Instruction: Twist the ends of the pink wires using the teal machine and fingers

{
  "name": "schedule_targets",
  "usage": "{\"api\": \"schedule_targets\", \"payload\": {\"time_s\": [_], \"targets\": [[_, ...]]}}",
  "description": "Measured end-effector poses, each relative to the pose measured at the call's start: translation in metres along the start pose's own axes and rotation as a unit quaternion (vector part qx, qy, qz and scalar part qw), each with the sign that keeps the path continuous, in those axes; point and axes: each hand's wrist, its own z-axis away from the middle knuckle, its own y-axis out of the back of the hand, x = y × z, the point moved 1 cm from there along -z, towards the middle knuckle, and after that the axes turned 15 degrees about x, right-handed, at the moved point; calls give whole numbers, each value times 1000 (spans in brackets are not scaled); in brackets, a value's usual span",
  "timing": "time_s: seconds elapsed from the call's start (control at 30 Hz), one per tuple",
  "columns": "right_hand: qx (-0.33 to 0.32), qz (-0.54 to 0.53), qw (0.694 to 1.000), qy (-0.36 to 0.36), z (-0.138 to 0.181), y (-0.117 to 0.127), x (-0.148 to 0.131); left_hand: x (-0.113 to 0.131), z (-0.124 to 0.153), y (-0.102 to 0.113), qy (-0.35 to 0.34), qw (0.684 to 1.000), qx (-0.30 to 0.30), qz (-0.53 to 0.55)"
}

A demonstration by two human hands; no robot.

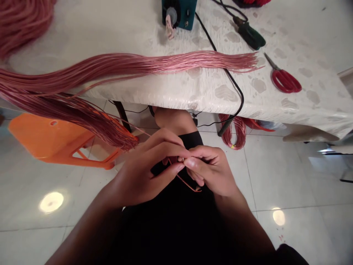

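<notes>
My left hand and my right hand meet in front of my black clothing, with their fingertips close together. Both pinch a thin copper-pink wire, whose short end sticks out below my right hand. The fingers hide the middle of this wire. A long bundle of pink enamelled wire lies across the table edge. Its left part droops in a thick hank towards the orange plastic stool, above and to the left of my left hand.
The white patterned tablecloth holds red-handled scissors, a green-handled tool and a teal box with a black cable hanging over the edge. A wire coil sits on the tiled floor under the table.
</notes>
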Motion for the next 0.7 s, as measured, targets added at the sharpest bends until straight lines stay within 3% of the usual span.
{"api": "schedule_targets", "payload": {"time_s": [0.23, 0.37, 0.53, 0.7], "targets": [[20, -69, 997, -2, -1, -6, 9, -1, 8, -11, 7, 992, 129, 8], [24, -81, 996, -10, 0, -9, 9, -1, 13, -14, 0, 985, 170, -4], [21, -86, 996, -3, 1, -9, 9, 2, 13, -14, 26, 987, 158, 26], [15, -59, 998, 15, 3, -10, 6, 2, 14, -12, 154, 968, 121, 154]]}}
